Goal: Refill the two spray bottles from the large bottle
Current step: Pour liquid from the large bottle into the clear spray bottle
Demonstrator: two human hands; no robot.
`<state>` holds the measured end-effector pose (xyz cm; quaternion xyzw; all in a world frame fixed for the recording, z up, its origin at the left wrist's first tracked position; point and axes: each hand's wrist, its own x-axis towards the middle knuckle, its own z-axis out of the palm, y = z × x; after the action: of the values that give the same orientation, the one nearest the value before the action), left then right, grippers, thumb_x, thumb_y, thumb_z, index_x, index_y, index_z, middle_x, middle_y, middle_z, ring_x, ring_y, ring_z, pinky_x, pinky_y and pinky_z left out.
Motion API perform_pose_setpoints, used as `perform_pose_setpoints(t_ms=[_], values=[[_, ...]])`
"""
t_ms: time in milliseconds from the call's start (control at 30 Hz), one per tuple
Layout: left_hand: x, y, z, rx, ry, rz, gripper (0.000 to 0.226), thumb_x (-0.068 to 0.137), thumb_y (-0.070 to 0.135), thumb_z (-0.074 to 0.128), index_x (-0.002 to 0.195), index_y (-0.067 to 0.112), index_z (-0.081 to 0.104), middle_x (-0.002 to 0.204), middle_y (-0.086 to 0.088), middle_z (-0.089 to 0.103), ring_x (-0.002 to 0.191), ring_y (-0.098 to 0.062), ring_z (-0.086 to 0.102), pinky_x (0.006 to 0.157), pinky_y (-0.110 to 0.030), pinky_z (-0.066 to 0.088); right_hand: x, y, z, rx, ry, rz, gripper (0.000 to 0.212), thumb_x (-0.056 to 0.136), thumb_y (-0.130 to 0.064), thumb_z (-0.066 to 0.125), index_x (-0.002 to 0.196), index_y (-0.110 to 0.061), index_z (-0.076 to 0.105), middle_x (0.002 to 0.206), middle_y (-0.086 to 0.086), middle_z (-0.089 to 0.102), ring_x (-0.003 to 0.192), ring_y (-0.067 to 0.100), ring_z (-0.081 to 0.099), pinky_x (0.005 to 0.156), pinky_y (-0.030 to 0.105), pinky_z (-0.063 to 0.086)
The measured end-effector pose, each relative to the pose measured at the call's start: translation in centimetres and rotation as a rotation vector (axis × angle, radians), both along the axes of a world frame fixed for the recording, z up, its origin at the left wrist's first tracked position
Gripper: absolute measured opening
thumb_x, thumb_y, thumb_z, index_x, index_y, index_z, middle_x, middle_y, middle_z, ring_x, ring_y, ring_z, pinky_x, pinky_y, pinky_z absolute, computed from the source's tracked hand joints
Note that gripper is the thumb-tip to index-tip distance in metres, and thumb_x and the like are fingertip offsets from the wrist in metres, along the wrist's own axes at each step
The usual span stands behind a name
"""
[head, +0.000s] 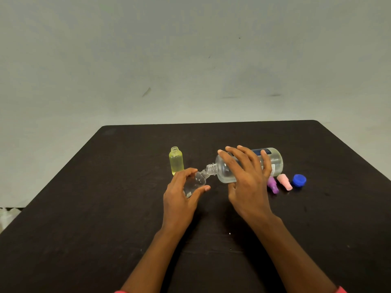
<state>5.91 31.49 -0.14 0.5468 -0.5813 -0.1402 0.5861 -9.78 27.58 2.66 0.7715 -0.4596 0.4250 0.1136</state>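
Note:
My right hand [247, 176] grips the large clear bottle [275, 161], tipped on its side with its open threaded neck pointing left. That neck meets the mouth of a small clear spray bottle [197, 179], tilted and held in my left hand [179, 193]. A second small bottle, yellow-tinted [176, 161], stands upright and uncapped just left of my left hand. Whether liquid is flowing cannot be told.
On the black table [105, 208], right of the large bottle, lie a purple spray cap [273, 185], a pink spray cap [284, 181] and a blue screw cap [299, 180]. A pale wall rises behind the table's far edge.

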Motion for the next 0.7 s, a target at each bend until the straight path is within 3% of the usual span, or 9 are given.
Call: perform_pose_setpoints(t_ms=[700], values=[[-0.01, 0.18, 0.23, 0.017, -0.014, 0.003, 0.049, 0.070, 0.024, 0.082, 0.103, 0.046, 0.054, 0.104, 0.015, 0.064, 0.100, -0.004, 0.060, 0.089, -0.031, 0.051, -0.01, 0.05, 0.04, 0.002, 0.001, -0.003, 0.086, 0.053, 0.012, 0.075, 0.129, -0.022, 0.053, 0.131, 0.002, 0.059, 0.129, 0.022, 0.043, 0.118, 0.040, 0.001]])
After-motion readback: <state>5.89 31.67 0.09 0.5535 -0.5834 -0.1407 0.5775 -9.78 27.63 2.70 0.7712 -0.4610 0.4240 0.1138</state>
